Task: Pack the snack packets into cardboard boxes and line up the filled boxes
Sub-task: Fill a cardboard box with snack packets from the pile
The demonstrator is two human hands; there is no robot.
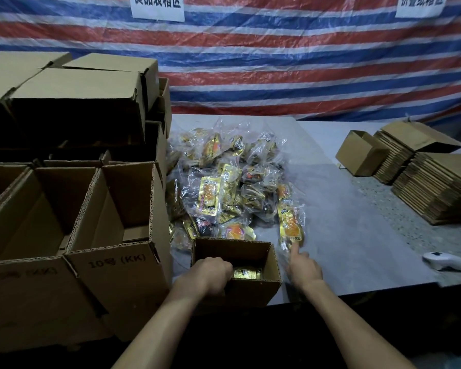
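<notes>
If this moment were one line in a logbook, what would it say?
step: packing | left hand: on small box rim | right hand: fingertip on loose packet | box: partly filled

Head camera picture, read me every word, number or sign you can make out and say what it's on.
"10号 (KK)": front of the nearer large cardboard box.
Left neighbouring box: similar print ending "(KK)", number blurred.
Two white wall signs: Chinese characters, cropped, not reliably readable.
Snack packets: print too small.

Near-left cardboard box [117, 265]: front flap printed "10号 (KK)". Box beside it, further left [24, 275]: "(KK)" legible, preceding chars too dark. Far wall, two white paper signs [157, 6], [421, 5]: Chinese chars, tops cropped, not reliably readable. Packet print too small.
</notes>
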